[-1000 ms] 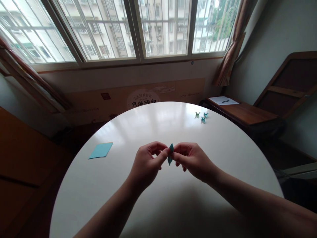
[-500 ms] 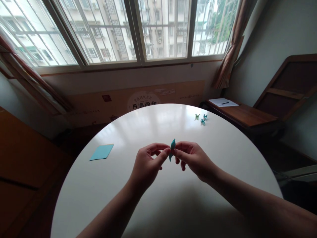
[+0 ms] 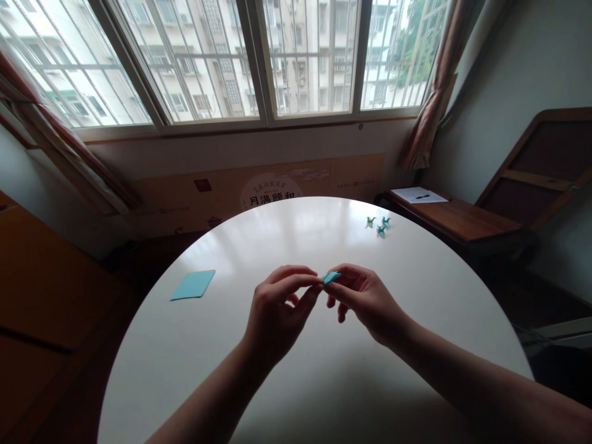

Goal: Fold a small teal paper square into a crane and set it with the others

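A small piece of folded teal paper is held above the middle of the table, between both hands. My left hand pinches its left end with thumb and forefinger. From the other side, my right hand grips it between thumb and forefinger, with the other fingers curled below. The fingertips hide part of the folds. A stack of light blue square paper lies on the table to the left. Three small folded paper birds stand at the far right: a green bird, a blue bird and a teal bird.
The round white table reaches toward the window wall. A wooden side table at the right bears a white sheet with a pen. A folded wooden panel leans by the right wall.
The folded paper has turned from upright to lying slantwise toward the right. My left fingers have shifted their hold on it. The view has moved slightly.
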`<state>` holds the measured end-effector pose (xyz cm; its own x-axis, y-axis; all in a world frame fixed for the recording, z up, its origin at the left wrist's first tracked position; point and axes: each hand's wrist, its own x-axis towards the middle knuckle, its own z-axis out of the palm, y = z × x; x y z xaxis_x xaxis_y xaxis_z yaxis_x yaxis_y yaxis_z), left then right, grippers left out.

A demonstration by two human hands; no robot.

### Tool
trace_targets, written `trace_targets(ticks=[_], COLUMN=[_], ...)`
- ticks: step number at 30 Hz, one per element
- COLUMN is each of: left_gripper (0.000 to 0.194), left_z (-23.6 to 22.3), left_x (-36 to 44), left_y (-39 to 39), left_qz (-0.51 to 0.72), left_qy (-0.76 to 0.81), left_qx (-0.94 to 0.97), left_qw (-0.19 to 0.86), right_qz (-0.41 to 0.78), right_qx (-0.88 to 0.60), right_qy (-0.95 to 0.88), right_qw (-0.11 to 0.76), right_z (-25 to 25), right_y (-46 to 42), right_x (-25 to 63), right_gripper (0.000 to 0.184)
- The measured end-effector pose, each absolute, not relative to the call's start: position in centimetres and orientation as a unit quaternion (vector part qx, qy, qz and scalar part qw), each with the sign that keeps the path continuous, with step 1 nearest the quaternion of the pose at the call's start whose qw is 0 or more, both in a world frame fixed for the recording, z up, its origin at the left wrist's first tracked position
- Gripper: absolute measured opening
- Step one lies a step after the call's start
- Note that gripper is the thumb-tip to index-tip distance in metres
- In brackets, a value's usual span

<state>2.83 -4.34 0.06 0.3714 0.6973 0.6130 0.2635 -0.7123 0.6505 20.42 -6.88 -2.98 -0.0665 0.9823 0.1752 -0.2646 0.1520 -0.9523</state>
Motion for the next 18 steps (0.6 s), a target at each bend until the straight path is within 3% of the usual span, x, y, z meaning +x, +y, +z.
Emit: trace_targets(ticks=[7,18], left_gripper=[0.003,0.009], left_z=[0.5,0.4], left_x=[2.76,2.76], left_y=[-4.33,-4.2], left_qz=[0.477,0.475], left_qy=[0.318,0.334], left_qx=[0.793,0.761], left_qw=[0.205,0.29], right_qz=[0.572,0.56], right_qx=[-0.341,-0.327], right_qy=[-0.482,-0.491], right_qw=[0.57,0.582], right_z=[-3.04,-3.08], right_y=[-7.0,-7.03], right_x=[20.27,20.24], right_gripper=[0.024,0.022])
